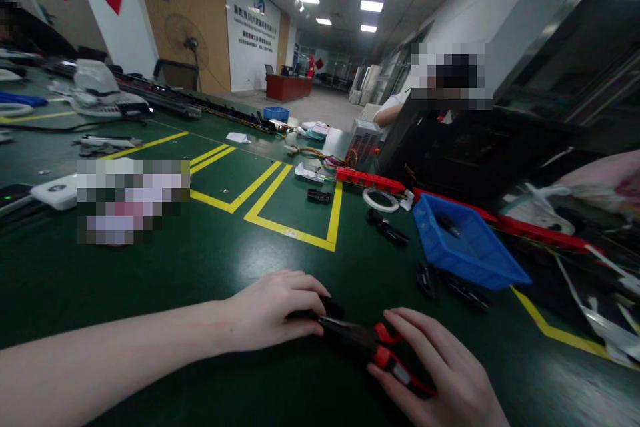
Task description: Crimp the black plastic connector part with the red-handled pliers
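Near the bottom centre, my left hand (280,307) has its fingers closed round a small black part (333,307), most of which its fingers cover. My right hand (440,367) is wrapped round the handles of red-handled pliers (383,353). The dark jaws of the pliers point left and reach the black part beside my left fingertips; whether they grip it is too dark to tell. Both hands are low over the dark green table (210,280).
At the right stands a blue tray (465,247) with a dark piece inside. Black parts (387,227) lie left of it and in front. A white ring (381,199) and red strip (370,179) lie behind. A power supply (363,141) stands farther back. A person's arm shows at far right.
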A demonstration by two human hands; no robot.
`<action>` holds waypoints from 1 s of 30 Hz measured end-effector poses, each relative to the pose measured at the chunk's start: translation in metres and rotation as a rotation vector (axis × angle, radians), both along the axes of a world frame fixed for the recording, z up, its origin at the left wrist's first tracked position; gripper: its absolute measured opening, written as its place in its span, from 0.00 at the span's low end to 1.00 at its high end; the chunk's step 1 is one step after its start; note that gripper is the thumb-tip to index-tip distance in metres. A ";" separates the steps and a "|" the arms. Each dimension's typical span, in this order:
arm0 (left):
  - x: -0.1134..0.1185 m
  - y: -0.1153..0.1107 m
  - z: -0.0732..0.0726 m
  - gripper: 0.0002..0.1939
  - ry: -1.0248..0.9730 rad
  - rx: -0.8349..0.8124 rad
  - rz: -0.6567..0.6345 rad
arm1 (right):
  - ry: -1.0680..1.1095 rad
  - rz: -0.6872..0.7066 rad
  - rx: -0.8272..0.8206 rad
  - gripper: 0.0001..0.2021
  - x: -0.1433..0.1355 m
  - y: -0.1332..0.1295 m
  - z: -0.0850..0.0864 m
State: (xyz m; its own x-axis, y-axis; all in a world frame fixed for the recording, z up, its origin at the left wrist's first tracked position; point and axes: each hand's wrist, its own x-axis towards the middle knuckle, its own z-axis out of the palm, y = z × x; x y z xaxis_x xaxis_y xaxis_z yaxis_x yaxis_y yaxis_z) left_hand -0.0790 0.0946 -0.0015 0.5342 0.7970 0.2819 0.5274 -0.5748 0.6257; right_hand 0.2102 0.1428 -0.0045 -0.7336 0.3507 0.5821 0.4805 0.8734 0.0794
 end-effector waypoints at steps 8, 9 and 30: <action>0.001 -0.001 0.001 0.06 0.004 0.001 -0.022 | -0.055 0.014 -0.037 0.19 -0.002 -0.001 0.003; 0.001 -0.001 0.000 0.06 0.005 0.000 -0.022 | -0.058 0.012 -0.043 0.19 -0.003 -0.001 0.004; 0.000 -0.001 0.001 0.05 -0.096 -0.153 0.054 | -0.032 -0.034 0.004 0.16 -0.004 0.000 0.005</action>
State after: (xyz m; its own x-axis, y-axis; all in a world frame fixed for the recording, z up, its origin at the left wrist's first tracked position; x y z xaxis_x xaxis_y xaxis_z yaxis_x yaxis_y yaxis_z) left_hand -0.0789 0.0932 -0.0001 0.4655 0.8614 0.2033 0.4885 -0.4416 0.7526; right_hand 0.2058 0.1429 0.0002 -0.7394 0.3737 0.5600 0.5070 0.8563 0.0980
